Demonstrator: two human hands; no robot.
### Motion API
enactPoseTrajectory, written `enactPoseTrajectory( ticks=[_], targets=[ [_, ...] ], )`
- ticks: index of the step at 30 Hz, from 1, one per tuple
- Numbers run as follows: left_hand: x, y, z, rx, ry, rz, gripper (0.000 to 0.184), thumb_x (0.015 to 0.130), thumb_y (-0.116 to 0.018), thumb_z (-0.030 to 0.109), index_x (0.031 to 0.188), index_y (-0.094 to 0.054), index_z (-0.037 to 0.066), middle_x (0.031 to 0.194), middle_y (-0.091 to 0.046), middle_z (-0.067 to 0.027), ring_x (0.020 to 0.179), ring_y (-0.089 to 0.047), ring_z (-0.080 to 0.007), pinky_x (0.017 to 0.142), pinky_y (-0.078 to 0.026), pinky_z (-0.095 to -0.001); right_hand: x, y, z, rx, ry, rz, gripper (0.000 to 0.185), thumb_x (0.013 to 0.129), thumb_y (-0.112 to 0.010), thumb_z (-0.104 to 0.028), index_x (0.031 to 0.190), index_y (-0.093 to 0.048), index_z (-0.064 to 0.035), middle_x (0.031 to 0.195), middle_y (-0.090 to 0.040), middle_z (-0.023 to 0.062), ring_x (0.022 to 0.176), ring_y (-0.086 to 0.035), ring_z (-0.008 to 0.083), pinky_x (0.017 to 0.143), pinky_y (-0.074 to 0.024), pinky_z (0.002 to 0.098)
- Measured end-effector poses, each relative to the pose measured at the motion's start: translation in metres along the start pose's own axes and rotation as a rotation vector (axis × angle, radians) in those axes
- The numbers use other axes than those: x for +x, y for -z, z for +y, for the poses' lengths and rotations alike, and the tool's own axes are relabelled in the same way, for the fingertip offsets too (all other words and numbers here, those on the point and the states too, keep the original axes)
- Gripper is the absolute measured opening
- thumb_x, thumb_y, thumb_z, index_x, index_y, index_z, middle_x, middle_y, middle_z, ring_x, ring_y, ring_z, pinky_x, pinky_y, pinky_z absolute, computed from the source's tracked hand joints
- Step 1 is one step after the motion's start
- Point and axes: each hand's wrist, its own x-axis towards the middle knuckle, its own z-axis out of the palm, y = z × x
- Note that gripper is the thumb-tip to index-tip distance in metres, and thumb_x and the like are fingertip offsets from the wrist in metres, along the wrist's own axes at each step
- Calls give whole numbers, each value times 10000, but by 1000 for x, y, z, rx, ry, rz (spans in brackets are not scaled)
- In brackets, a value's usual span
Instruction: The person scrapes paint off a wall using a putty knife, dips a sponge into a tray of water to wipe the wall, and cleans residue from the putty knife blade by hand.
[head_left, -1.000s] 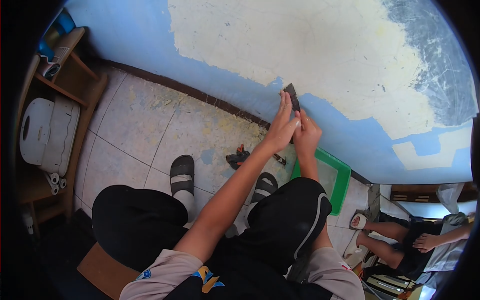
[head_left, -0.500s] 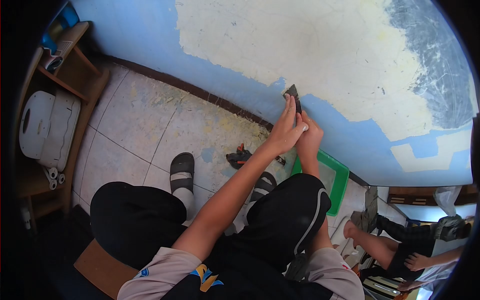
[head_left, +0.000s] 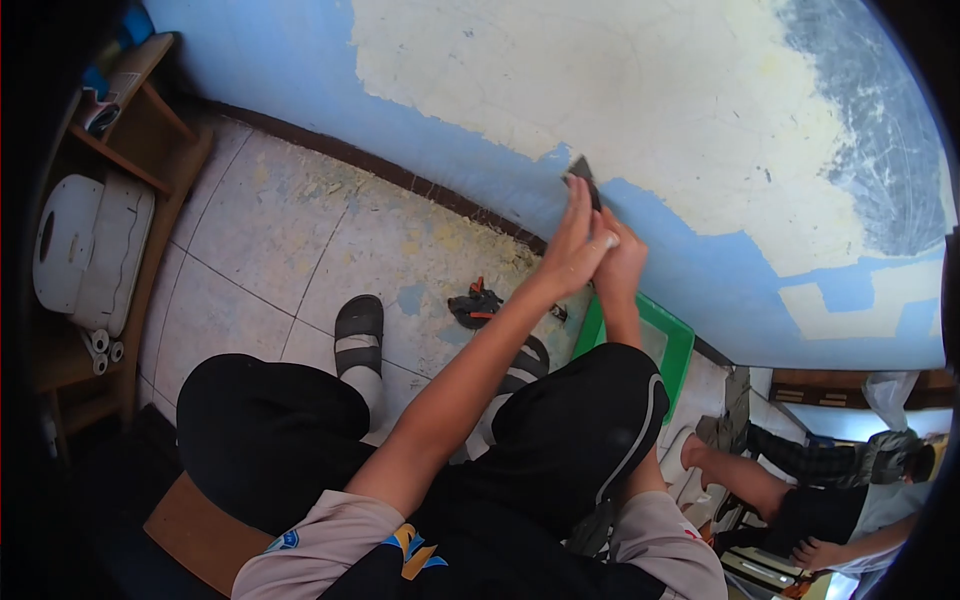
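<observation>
With the right hand [head_left: 624, 255] gripping the scraper [head_left: 593, 192] and the left hand [head_left: 572, 245] laid straight-fingered along it, blade [head_left: 582, 168] at the blue paint's [head_left: 680, 220] ragged edge on the wall [head_left: 620, 90], a shallow angle and steady 2-handed pressure should lift flakes without gouging.

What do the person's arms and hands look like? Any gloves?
No gloves: the left hand and right hand are bare, and no watch shows. The sleeves are short and pale beige. The left one has a blue badge, the right a small red mark.
</observation>
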Motion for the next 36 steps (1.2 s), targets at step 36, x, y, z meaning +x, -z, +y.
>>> enactPoseTrajectory(
  ticks=[36],
  targets=[
    [-4, 8, -3, -67, -43, 46, 856, 889, -462, 234, 1555, -22, -74, 1649, 38, -241, 1539, 42, -312, 1234, -48, -383, -11, -14, -10, 52, 29, 79, 196, 902, -668, -105, 1036, -703, 34, 700, -616, 213, 558, -572, 335, 535, -443, 392]
  ],
)
